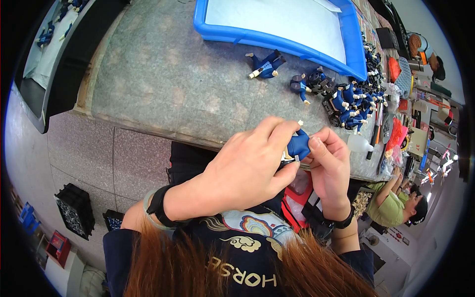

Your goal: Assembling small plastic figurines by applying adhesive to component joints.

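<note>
Between my two hands, above the table's near edge, is a small toy figure part point(298, 145) with a blue jacket and a pale hand. My left hand point(257, 161) wraps round it from the left, fingers on top and thumb below. My right hand point(327, 161) pinches its right side between thumb and forefinger. The fingers hide part of the figure's lower end. Farther off, a figure in a blue suit point(266, 66) lies on the table by the tray. Several similar blue figures point(354, 101) and dark wheeled parts point(321, 81) are heaped to the right.
A blue tray point(237, 35) lined with white stands at the back of the grey-covered table point(163, 74). A black-rimmed tray point(74, 54) with figures is at far left. Black crates point(75, 210) stand on the floor. Another person in green point(391, 203) sits at right.
</note>
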Tool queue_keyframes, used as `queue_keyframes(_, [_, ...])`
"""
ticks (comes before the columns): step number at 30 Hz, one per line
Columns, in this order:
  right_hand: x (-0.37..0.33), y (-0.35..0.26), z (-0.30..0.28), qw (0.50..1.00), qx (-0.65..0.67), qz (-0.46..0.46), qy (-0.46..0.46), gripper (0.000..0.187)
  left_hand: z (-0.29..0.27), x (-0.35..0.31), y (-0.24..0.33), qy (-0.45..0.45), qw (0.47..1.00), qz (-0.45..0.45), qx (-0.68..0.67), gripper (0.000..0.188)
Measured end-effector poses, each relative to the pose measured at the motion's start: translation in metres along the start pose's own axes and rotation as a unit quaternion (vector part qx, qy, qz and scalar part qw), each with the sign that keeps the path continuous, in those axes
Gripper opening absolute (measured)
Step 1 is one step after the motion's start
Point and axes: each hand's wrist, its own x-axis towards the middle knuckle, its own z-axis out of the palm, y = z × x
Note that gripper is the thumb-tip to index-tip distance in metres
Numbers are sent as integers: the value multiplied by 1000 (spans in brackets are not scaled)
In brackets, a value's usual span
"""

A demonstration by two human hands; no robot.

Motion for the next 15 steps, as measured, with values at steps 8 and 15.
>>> queue_keyframes(8, [-2, -12, 2, 1000, -15, -9, -13, 11, 2, 2, 0, 7, 995, -14, -95, 56])
queue_keyframes(15, [-7, -7, -6, 999, -14, 1, -32, 16, 8, 2, -10, 32, 995, -3, -91, 51])
